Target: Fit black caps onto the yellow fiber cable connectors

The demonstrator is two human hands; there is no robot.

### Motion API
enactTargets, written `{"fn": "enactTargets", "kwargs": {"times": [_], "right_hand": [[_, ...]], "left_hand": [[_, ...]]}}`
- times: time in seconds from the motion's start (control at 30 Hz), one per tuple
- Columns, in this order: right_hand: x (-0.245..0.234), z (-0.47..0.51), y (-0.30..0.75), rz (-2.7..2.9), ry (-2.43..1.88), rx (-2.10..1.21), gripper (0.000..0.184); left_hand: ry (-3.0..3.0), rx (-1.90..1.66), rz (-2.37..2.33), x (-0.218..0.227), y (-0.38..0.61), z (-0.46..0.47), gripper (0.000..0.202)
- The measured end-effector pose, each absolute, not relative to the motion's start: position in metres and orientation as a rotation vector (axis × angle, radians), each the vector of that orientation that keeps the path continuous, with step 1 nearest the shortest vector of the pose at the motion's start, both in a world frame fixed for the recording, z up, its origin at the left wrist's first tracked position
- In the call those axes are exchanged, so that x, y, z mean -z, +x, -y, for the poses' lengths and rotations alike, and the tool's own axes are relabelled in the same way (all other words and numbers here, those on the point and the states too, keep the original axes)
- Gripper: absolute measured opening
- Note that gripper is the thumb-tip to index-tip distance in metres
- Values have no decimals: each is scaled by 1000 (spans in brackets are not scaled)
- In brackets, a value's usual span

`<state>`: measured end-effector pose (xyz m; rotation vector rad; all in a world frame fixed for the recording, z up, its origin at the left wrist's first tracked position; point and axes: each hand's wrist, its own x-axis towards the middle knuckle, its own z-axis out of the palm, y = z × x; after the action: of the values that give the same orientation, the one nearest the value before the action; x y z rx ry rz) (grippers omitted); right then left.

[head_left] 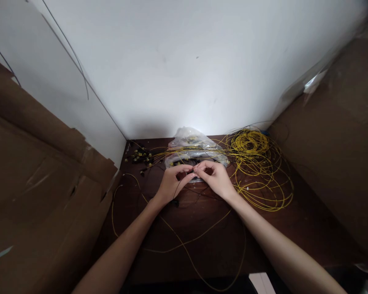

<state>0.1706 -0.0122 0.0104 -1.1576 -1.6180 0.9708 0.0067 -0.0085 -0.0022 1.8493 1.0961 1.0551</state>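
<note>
Fingertips meet at the middle of the table, where my left hand (pixel 175 181) and my right hand (pixel 214 174) both pinch a small dark piece (pixel 190 172). Its exact kind is hidden by the fingers. A thin dark wire runs down past my left fingers. Just behind the hands lies a clear plastic bag (pixel 188 134) with dark and yellow small parts in it. Thin yellow cables (pixel 199 150) stretch across the bag. Below my wrists a loose yellow cable (pixel 184 245) loops over the table.
Large coils of yellow cable (pixel 251 143) lie at the back right. Several black-and-yellow connector ends (pixel 141 156) cluster at the back left. Cardboard sheets (pixel 49 183) flank the dark brown table (pixel 199 228), with a white wall (pixel 196 81) behind. Something white (pixel 261 283) shows at the front edge.
</note>
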Motion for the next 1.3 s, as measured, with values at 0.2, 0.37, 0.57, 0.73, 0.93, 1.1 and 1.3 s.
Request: {"fn": "enactTargets", "kwargs": {"times": [0.2, 0.37, 0.57, 0.73, 0.93, 1.1, 1.3], "right_hand": [[-13, 16, 168, 1683, -1182, -914, 19], [-14, 17, 169, 1684, -1225, -869, 19], [-13, 14, 171, 1644, -1261, -853, 18], [-6, 7, 175, 1583, -1279, -824, 15], [-10, 8, 175, 1579, -1196, -779, 15], [-17, 14, 175, 1836, -1113, -620, 9], [-14, 15, 176, 1975, -1149, -577, 8]], "left_hand": [[1903, -993, -1090, -7, 5, 8, 19], [1985, -946, -1076, -12, 5, 8, 27], [2009, -917, -1026, -11, 3, 7, 29], [2023, -912, -1027, -6, 1, 5, 30], [2035, -909, -1016, -7, 1, 4, 25], [2064, -895, -980, -7, 0, 4, 25], [2086, -852, -1009, -8, 0, 4, 29]]}}
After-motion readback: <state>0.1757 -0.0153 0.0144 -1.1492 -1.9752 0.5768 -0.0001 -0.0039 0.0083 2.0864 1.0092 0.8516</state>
